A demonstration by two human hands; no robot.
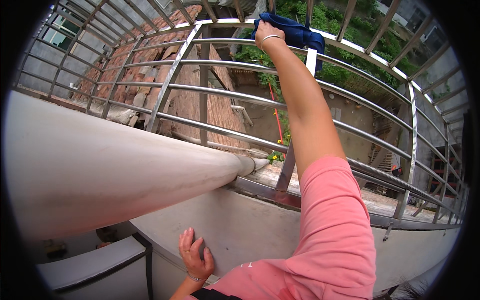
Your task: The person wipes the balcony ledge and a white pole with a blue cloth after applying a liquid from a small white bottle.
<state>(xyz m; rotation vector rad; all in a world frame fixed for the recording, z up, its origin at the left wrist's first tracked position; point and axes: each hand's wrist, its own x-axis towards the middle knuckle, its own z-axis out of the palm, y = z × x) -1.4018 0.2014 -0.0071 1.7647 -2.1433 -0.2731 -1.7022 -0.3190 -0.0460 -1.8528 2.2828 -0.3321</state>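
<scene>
My right hand (pixel 268 33) is stretched far out at the top and grips a dark blue cloth (pixel 290 28). The cloth drapes over a bar of the stainless steel window grille (pixel 225 90), and one end hangs down on its right. A bracelet circles that wrist. Lower down, my left hand (pixel 195 255) holds nothing, its fingers apart and slightly bent. It is at the pale ledge (pixel 247 221); whether the fingers touch the surface is hard to tell.
A thick white pipe (pixel 123 161) crosses the left side up to the grille. Below it stands a white cabinet-like box (pixel 97 266) with dark edges. Beyond the bars, far below, are a tiled roof (pixel 138 71), a yard (pixel 262 116) and green plants (pixel 337 71).
</scene>
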